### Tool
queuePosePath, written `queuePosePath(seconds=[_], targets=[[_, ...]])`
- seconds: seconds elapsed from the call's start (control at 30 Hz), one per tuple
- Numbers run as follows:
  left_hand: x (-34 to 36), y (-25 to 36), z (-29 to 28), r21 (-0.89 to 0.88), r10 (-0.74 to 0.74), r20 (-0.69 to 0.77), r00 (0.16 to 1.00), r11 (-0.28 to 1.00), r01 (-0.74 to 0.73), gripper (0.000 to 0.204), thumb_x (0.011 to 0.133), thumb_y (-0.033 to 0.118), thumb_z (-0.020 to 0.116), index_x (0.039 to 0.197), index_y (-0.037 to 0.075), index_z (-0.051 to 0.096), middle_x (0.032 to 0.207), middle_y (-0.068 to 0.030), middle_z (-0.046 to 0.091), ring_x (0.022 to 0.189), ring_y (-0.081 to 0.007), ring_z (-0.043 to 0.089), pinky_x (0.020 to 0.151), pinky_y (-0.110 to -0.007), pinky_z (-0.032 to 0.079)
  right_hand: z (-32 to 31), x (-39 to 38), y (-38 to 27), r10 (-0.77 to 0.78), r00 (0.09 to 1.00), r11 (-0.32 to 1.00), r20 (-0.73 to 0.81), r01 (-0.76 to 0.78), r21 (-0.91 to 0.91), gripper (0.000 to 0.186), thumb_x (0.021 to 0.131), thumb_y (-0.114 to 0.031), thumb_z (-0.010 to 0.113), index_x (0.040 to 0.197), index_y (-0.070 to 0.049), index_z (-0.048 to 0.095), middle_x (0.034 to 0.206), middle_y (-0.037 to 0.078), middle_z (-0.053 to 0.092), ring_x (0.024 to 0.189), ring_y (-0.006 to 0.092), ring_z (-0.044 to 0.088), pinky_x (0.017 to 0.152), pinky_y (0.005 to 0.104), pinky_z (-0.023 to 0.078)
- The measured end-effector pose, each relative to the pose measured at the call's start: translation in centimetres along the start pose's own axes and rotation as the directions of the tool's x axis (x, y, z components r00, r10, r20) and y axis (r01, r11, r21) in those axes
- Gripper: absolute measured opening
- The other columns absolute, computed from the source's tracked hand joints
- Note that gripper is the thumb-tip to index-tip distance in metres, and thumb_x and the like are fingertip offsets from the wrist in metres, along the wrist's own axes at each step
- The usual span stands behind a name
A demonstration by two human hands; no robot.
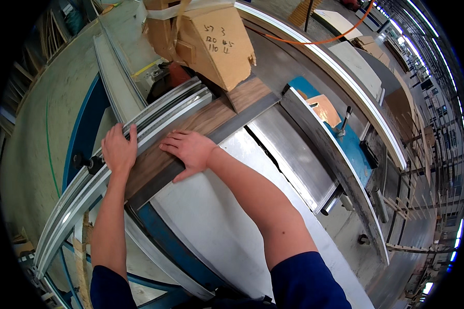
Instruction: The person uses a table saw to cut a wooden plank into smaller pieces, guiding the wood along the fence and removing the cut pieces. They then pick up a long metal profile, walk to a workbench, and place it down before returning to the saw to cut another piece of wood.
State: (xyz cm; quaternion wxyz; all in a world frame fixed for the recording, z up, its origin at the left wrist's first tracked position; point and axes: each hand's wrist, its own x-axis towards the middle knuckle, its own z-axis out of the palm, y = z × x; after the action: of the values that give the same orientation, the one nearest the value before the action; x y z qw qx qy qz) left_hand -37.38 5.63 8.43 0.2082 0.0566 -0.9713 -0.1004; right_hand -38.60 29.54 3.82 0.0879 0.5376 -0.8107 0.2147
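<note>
My left hand [119, 147] lies over the aluminium fence [178, 105], its fingers curled over the rail and its thumb on the upper side. My right hand [191, 151] rests on a brown wood-grain board [206, 118], with fingers spread and the thumb near the board's dark grey edge. The board lies flat alongside the fence. At its far end is another wood-grain piece [248, 94], partly beside a cardboard cover [216, 46]. Below my right forearm is the pale machine table [206, 206].
A black knob [90, 164] sticks out from the fence by my left wrist. To the right are a bare metal plate [288, 154], a long dark steel rail [340, 159] and a blue plate [355, 154] with a lever. An orange hose [319, 40] curves overhead at the back.
</note>
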Motion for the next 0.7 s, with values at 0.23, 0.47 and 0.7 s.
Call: queuePosePath(seconds=[0.23,0.47,0.7], targets=[[2.1,-1.5,0.4,-0.021,-0.009,0.0,1.0,1.0,0.009,0.044,0.097,0.042,0.057,0.109,0.001,0.069,0.105,-0.0162,0.07,0.104,-0.0324,0.063,0.096,-0.043,0.044,0.2,2.3,1.2,0.028,0.999,1.0,0.042,-0.029,0.006,0.098,0.072,-0.069,0.071,0.135,0.004,0.054,0.139,0.017,0.056,0.132,0.0342,0.05,0.12,0.0433,0.033],[3.6,-2.8,0.4,-0.043,0.003,0.026,1.0,0.999,-0.001,0.045,0.098,0.044,0.055,0.112,0.003,0.066,0.108,-0.0146,0.068,0.109,-0.0321,0.061,0.097,-0.043,0.043,0.0,4.3,1.5,0.066,0.993,0.997,0.095,-0.062,-0.042,0.099,0.072,-0.071,0.07,0.138,0.001,0.052,0.14,0.018,0.055,0.135,0.0363,0.048,0.12,0.0434,0.032],[3.7,-3.4,-0.2,-0.074,-0.039,0.084,0.996,0.996,0.045,0.044,0.097,0.043,0.057,0.114,0.003,0.065,0.111,-0.0134,0.065,0.111,-0.0311,0.057,0.101,-0.042,0.041,-0.1,5.0,0.9,0.073,0.991,0.992,0.113,-0.061,-0.108,0.098,0.071,-0.07,0.071,0.137,-0.001,0.05,0.133,0.017,0.056,0.131,0.0373,0.05,0.119,0.0454,0.032]])
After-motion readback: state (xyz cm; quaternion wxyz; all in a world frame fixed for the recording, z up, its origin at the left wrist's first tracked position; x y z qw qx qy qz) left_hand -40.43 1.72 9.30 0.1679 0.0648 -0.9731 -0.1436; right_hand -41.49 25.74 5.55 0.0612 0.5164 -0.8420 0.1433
